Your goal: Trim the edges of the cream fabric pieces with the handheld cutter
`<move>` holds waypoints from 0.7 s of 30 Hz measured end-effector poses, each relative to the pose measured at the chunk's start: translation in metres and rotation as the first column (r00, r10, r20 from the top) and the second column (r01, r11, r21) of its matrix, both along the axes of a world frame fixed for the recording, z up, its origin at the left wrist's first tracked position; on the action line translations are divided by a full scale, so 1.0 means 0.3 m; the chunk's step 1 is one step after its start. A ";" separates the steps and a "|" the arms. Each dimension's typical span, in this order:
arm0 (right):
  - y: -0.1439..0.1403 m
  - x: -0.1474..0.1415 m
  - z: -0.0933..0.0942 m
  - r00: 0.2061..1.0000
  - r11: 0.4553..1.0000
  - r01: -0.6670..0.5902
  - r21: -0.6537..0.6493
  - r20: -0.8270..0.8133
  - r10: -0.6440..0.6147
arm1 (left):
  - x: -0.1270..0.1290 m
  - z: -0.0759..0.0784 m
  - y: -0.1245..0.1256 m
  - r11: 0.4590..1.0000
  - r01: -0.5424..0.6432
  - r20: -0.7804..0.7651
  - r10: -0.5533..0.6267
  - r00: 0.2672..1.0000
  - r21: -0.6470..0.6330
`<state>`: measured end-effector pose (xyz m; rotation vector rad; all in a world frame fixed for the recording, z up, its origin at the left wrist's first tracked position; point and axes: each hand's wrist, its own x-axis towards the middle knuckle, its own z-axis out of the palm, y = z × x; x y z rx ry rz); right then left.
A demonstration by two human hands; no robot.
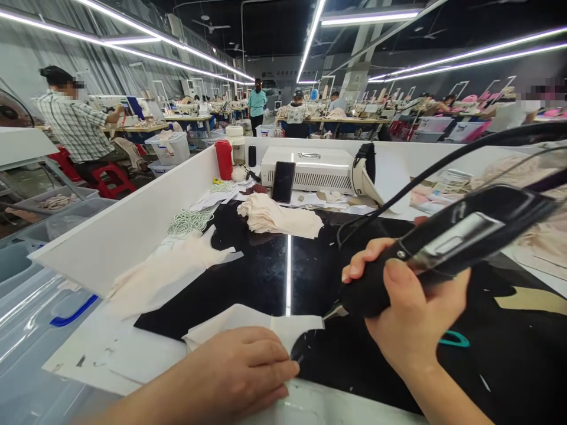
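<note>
Nearest, the left hand (pixel 241 369) lies flat on a pale fabric piece (pixel 261 327), fingers pressed together and holding it down on the black counter (pixel 266 271). Just right of it, the right hand (pixel 405 310) is wrapped around a black corded cutting tool (pixel 443 248), fingers closed on the grip. The tool's metal tip (pixel 333 313) meets the right edge of that piece.

By the look of it, the work on this piece is under way rather than finished: the tip sits at the edge, and the piece shows a curved notch on its near right side, though I cannot tell how much of the outline is trimmed. Further back, 1 stack of similar pale pieces (pixel 283 217) lies near the middle of the counter and another pale piece (pixel 177 262) lies to the left; whether these are done or waiting cannot be read.

Farther off stand a phone (pixel 283 182) leaning on a white machine (pixel 310 168) and a red container (pixel 224 159).

The left hand hides much of the piece, the tool's cord runs out of view at right, and the tip's exact form is too small to make out.
</note>
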<state>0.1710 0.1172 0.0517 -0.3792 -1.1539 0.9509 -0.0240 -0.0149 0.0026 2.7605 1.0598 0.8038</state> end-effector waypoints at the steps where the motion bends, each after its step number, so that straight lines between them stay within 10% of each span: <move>1: 0.012 0.002 -0.009 1.000 1.000 0.002 0.011 0.014 -0.002 | 0.007 0.005 0.013 0.999 -0.025 -0.004 0.025 1.000 0.025; 21: 0.008 -0.027 -0.039 0.999 1.000 0.006 0.011 0.043 -0.007 | 0.085 -0.034 0.153 0.965 -0.164 -0.162 0.198 0.967 0.204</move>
